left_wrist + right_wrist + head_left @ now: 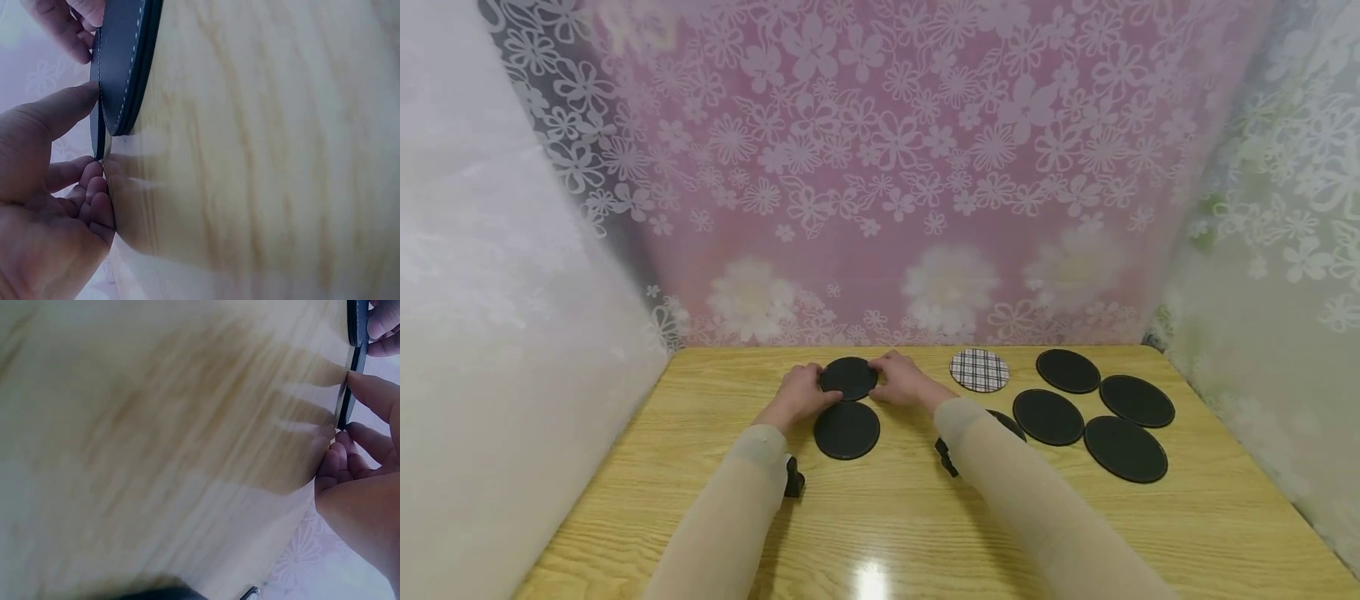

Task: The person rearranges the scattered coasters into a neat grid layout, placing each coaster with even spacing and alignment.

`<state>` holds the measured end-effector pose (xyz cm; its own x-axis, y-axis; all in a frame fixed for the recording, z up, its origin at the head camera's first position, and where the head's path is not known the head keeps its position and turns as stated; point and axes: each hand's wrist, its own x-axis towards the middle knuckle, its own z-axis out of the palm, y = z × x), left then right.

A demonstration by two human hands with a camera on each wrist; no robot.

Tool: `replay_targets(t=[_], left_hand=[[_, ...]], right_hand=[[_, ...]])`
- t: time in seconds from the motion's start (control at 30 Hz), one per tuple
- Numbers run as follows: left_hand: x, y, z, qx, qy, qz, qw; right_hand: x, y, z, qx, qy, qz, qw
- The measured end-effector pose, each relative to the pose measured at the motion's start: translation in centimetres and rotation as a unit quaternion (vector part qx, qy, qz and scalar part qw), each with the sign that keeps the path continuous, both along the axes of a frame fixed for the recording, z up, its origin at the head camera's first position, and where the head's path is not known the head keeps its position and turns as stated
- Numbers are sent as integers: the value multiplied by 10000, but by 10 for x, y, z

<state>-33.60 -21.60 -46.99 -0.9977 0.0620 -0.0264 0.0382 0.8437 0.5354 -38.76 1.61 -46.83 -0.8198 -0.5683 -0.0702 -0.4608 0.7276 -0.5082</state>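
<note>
A round black coaster (848, 378) lies toward the back of the table, left of centre, with a hand on either side. My left hand (797, 393) grips its left edge, thumb on the near side and fingers farther back. On the right edge, my right hand (901, 380) pinches with thumb and index finger. Directly in front, touching or almost touching it, lies a second round black coaster (847, 430). Pale stitching runs along this nearer coaster's rim (132, 69) in the left wrist view. The right wrist view shows the held coaster (345, 406) edge-on, low at the tabletop.
On the right side of the wooden table (880, 533) lie several black coasters (1048, 417), one partly hidden by my right sleeve (1022, 483). A plaid white coaster (980, 370) sits near the back edge. Flowered curtains (910, 167) enclose the table at the back and sides.
</note>
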Motion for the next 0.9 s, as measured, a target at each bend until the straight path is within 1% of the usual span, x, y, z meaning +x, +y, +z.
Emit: replay_targets(t=[0.23, 0.27, 0.37, 0.47, 0.5, 0.63, 0.9], left_hand=[[3, -2, 5, 135, -56, -57, 9999], [2, -4, 2, 101, 21, -93, 9999], [3, -4, 1, 84, 44, -124, 9999], [3, -4, -3, 108, 50, -115, 9999], [4, -4, -1, 144, -15, -89, 9999], [3, -4, -3, 95, -1, -88, 9999], [6, -2, 1, 106, -19, -86, 9999]], right_hand=[[1, 2, -1, -49, 94, 5, 9999], [1, 2, -1, -58, 87, -1, 9999], [3, 1, -2, -29, 79, 3, 10000], [4, 1, -2, 21, 81, 26, 10000], [4, 1, -2, 22, 79, 34, 10000], [5, 0, -1, 20, 69, 34, 10000], [3, 1, -3, 71, 24, 8, 10000]])
